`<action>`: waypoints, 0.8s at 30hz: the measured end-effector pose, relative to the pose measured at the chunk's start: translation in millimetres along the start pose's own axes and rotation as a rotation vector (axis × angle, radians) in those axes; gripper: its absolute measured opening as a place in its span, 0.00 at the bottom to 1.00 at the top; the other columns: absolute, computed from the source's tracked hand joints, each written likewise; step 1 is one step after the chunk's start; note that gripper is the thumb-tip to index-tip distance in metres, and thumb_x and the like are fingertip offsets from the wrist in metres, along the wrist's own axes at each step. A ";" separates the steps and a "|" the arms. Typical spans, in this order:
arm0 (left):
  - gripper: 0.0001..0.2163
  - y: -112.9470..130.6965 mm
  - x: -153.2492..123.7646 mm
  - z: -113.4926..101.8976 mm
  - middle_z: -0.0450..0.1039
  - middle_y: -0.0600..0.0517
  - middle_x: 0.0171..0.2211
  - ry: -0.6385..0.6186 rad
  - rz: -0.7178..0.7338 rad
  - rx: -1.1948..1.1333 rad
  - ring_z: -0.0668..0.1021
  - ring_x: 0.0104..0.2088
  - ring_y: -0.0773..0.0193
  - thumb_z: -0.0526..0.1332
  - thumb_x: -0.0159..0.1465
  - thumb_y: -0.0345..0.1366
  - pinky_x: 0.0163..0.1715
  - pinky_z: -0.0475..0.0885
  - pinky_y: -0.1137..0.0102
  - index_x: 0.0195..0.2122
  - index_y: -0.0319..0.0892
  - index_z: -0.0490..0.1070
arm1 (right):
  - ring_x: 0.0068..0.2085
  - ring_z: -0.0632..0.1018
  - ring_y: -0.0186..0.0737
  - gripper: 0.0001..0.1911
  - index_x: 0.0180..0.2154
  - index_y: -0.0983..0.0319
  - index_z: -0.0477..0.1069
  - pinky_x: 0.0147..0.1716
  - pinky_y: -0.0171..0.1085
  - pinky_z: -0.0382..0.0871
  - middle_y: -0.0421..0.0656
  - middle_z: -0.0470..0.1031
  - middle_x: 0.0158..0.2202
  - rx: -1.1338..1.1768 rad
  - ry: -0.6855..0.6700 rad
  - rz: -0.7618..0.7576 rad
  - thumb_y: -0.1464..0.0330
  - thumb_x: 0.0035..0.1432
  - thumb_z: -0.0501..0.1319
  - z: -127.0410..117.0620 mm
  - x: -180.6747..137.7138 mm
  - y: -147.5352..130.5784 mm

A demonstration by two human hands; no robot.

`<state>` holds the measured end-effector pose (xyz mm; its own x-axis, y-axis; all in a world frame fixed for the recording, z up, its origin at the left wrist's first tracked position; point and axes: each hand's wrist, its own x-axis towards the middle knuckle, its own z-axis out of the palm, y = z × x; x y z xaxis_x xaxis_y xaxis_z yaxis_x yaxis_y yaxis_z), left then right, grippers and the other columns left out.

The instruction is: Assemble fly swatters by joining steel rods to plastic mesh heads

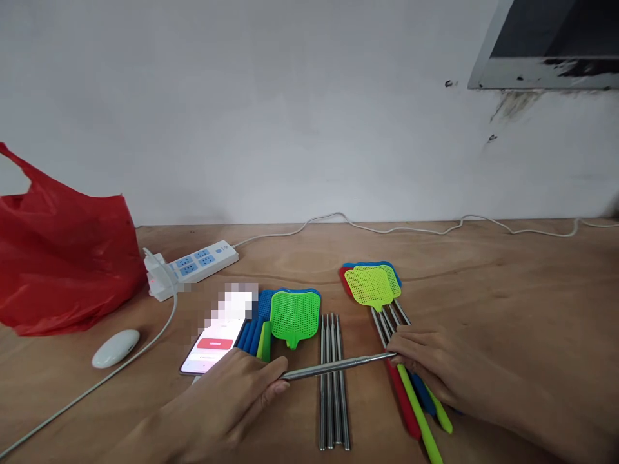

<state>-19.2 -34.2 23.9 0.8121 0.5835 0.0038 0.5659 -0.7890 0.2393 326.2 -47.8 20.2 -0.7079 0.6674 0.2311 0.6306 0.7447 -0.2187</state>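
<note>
My left hand pinches one end of a thin metal rod that lies crosswise above the table. My right hand pinches the rod's other end, resting over a bundle of finished fly swatters with green, blue and red heads and coloured handles. Several loose metal rods lie side by side under the held rod. Loose swatter heads, green on blue, sit beside my left hand.
A phone with a lit screen lies left of the loose heads. Behind it are a white power strip with a cable, a white oval device and a red plastic bag. A white wall stands behind the wooden table.
</note>
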 end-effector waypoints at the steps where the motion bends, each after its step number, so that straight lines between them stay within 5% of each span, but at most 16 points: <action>1: 0.20 0.7 1.1 0.4 0.72 0.52 0.26 0.001 0.015 0.011 0.73 0.24 0.58 0.34 0.77 0.41 0.24 0.56 0.65 0.35 0.45 0.62 | 0.29 0.73 0.39 0.13 0.33 0.59 0.64 0.27 0.37 0.62 0.42 0.73 0.29 -0.002 0.006 -0.025 0.79 0.65 0.47 -0.3 2.5 -4.0; 9: 0.17 3.8 13.1 4.3 0.72 0.52 0.26 -0.046 0.029 0.036 0.73 0.23 0.57 0.35 0.77 0.39 0.24 0.55 0.64 0.35 0.45 0.59 | 0.29 0.72 0.38 0.12 0.33 0.59 0.65 0.29 0.36 0.62 0.41 0.71 0.30 0.187 0.011 0.093 0.73 0.69 0.48 5.2 8.6 -14.2; 14: 0.17 17.3 23.6 3.0 0.72 0.53 0.30 -0.043 0.015 -0.074 0.73 0.26 0.59 0.37 0.77 0.41 0.26 0.57 0.65 0.35 0.46 0.58 | 0.27 0.73 0.37 0.17 0.38 0.58 0.74 0.28 0.36 0.66 0.40 0.73 0.28 0.747 0.223 0.412 0.57 0.70 0.52 8.4 15.0 -8.4; 19: 0.20 22.3 33.8 -5.8 0.71 0.53 0.30 0.051 0.105 -0.139 0.74 0.28 0.59 0.36 0.76 0.48 0.28 0.60 0.66 0.35 0.45 0.60 | 0.23 0.72 0.32 0.19 0.35 0.61 0.74 0.18 0.30 0.63 0.40 0.75 0.27 1.303 0.488 0.620 0.51 0.63 0.60 10.4 31.7 0.3; 21: 0.18 18.6 37.6 -5.4 0.71 0.53 0.30 0.050 0.045 -0.094 0.74 0.28 0.59 0.39 0.76 0.44 0.28 0.60 0.66 0.35 0.45 0.61 | 0.20 0.72 0.31 0.20 0.33 0.61 0.72 0.16 0.29 0.63 0.39 0.75 0.25 1.331 0.548 0.697 0.50 0.59 0.63 12.3 37.9 5.4; 24: 0.15 12.4 43.4 1.8 0.72 0.54 0.30 0.021 -0.001 -0.014 0.75 0.28 0.60 0.43 0.76 0.38 0.28 0.60 0.67 0.33 0.44 0.62 | 0.17 0.70 0.32 0.24 0.35 0.62 0.71 0.14 0.31 0.63 0.37 0.72 0.20 1.201 0.426 0.750 0.46 0.55 0.64 20.2 45.6 12.4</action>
<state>23.4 -19.0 25.3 0.8084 0.5881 0.0239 0.5643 -0.7860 0.2527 295.3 -8.3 8.9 -0.0640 0.9947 -0.0801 0.0134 -0.0794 -0.9968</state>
